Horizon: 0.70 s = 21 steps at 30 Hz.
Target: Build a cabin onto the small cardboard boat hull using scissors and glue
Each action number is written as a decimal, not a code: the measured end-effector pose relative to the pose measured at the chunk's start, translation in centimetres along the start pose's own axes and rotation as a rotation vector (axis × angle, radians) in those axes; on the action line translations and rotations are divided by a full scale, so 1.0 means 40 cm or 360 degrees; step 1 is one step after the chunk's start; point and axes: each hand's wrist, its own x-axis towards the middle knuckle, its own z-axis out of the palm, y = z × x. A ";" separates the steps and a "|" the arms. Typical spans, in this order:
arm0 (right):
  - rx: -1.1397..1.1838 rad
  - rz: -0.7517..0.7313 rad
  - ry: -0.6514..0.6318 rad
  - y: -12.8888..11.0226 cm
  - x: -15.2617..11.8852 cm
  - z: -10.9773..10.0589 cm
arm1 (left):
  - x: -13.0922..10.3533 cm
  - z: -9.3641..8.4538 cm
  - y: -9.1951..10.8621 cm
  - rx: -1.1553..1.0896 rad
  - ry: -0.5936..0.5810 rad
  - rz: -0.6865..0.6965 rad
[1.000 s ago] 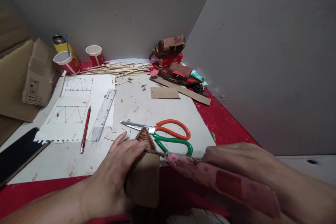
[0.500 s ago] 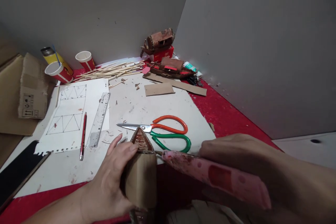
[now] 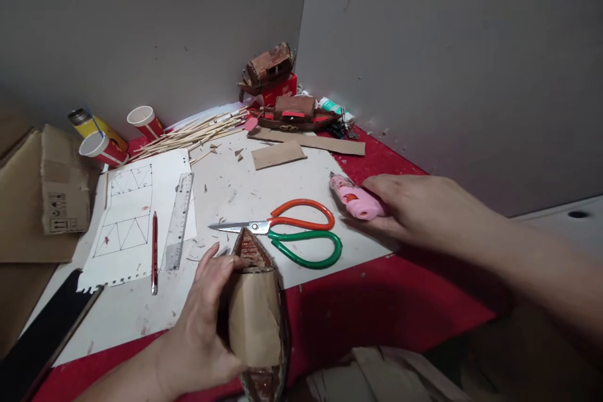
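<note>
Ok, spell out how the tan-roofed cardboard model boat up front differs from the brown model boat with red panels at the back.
Roof: the tan-roofed cardboard model boat has a plain tan cover; the brown model boat with red panels has a brown one.
Pose: the tan-roofed boat points up the picture; the red-panelled boat lies across it.
Both have a covered middle and a pointed end.

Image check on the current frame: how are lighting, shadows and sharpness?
Head view: dim, uneven light, darkest at lower right; same view, a broad shadow on the red cloth below the right hand, highlights on the scissors; again in the head view, the model boat looks fairly sharp, small marks on the drawing sheet too soft to read.
</note>
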 end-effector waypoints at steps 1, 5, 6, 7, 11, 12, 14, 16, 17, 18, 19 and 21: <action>0.0045 0.0011 -0.0068 0.009 -0.002 0.001 | -0.001 0.000 -0.002 0.0013 0.0004 0.0019; 0.0149 -0.0045 -0.0010 0.021 -0.039 -0.009 | -0.002 -0.002 -0.006 0.0066 0.0015 0.0124; 0.0183 -0.0060 0.0108 0.011 -0.054 -0.014 | -0.001 -0.003 -0.006 0.0065 0.0010 0.0141; 0.0250 -0.0089 0.0246 -0.007 -0.068 -0.019 | 0.000 -0.005 -0.007 0.0064 0.0005 0.0145; 0.1070 -0.0487 0.0398 -0.129 -0.102 -0.038 | 0.004 -0.006 -0.009 0.0074 0.0001 0.0156; 0.1293 -0.0551 0.0297 -0.163 -0.100 -0.040 | 0.004 -0.005 -0.010 0.0070 0.0006 0.0161; 0.1578 -0.0616 0.0062 -0.218 -0.087 -0.039 | 0.001 -0.003 -0.014 0.0048 0.0012 0.0184; 0.1809 -0.0665 -0.0007 -0.251 -0.067 -0.030 | -0.006 0.000 -0.019 0.0030 0.0029 0.0182; 0.1909 -0.0699 -0.0012 -0.261 -0.058 -0.023 | -0.010 0.001 -0.022 0.0026 0.0038 0.0168; 0.2001 -0.0738 -0.0008 -0.267 -0.050 -0.014 | -0.015 0.002 -0.024 0.0024 0.0048 0.0145; 0.2082 -0.0770 -0.0005 -0.270 -0.043 -0.005 | -0.019 0.003 -0.025 0.0020 0.0052 0.0120; 0.2220 -0.0805 0.0018 -0.274 -0.035 0.013 | -0.025 0.003 -0.026 0.0005 0.0036 0.0073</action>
